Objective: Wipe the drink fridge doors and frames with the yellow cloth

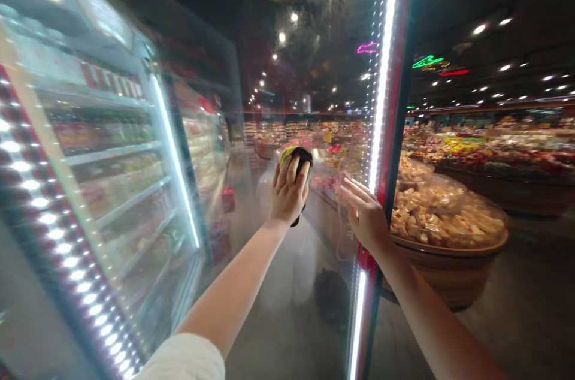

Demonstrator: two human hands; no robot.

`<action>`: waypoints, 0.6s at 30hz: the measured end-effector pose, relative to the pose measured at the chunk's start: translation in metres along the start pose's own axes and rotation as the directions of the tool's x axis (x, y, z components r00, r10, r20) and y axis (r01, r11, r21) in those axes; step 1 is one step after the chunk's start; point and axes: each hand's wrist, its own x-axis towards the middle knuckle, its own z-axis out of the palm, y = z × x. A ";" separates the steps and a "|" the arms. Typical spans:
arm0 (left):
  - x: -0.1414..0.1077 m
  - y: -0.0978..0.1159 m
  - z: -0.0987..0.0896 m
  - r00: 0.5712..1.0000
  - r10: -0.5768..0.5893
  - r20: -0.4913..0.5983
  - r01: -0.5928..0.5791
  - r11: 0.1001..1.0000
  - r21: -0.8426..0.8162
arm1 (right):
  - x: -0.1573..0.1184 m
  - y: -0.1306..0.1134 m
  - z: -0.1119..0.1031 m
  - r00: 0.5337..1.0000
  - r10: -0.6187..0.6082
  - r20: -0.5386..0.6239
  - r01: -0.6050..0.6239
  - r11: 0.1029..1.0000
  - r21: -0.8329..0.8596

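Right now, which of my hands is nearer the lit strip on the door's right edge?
Your right. The right hand is at the lit strip, partly hiding it; the left hand, holding a cloth, is off to its left.

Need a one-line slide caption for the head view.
Left hand holding a yellow-and-black cloth at a glass door, right hand open near its lit edge.

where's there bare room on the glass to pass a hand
The glass looks bare just above the cloth, and below it between left arm and light strip. It's tighter between left hand and right hand. Crowded: the heaped tub at right and the shelves at left.
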 end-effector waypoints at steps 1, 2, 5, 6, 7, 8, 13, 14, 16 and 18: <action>-0.010 -0.003 -0.002 1.000 -0.013 -0.013 0.013 1.000 0.013 | -0.002 -0.001 0.002 1.000 -0.004 0.011 0.004 1.000 0.008; -0.022 -0.004 -0.003 1.000 0.011 -0.021 -0.011 1.000 0.024 | -0.003 -0.002 0.004 1.000 -0.009 0.017 0.009 1.000 0.020; -0.048 0.003 -0.003 0.986 0.169 -0.004 -0.169 0.984 0.049 | -0.002 -0.006 0.012 0.999 -0.034 0.001 0.034 0.998 0.053; -0.049 0.006 -0.004 0.978 0.207 0.013 -0.207 0.977 0.047 | 0.001 -0.008 0.015 0.999 -0.038 -0.007 0.038 0.998 0.058; -0.046 0.007 -0.005 0.973 0.228 0.036 -0.230 0.973 0.039 | 0.003 -0.010 0.019 0.999 -0.036 -0.015 0.037 0.997 0.061; -0.040 0.006 -0.007 0.971 0.231 0.061 -0.233 0.972 0.027 | 0.005 -0.012 0.022 0.999 -0.028 -0.022 0.029 0.998 0.062; -0.008 -0.026 -0.028 0.999 -0.017 0.037 0.016 0.999 0.043 | 0.007 -0.022 0.037 0.999 0.011 -0.049 -0.007 0.998 0.069; -0.012 -0.033 -0.032 0.996 -0.087 -0.002 0.087 0.994 0.060 | 0.005 -0.023 0.039 0.999 0.010 -0.049 -0.006 0.997 0.074; -0.030 -0.042 -0.036 0.987 -0.154 -0.054 0.158 0.984 0.082 | 0.001 -0.026 0.043 0.999 0.012 -0.050 -0.008 0.997 0.083; -0.054 -0.043 -0.037 0.995 -0.096 -0.039 0.099 0.991 0.086 | -0.002 -0.031 0.048 0.999 0.017 -0.051 -0.013 0.996 0.088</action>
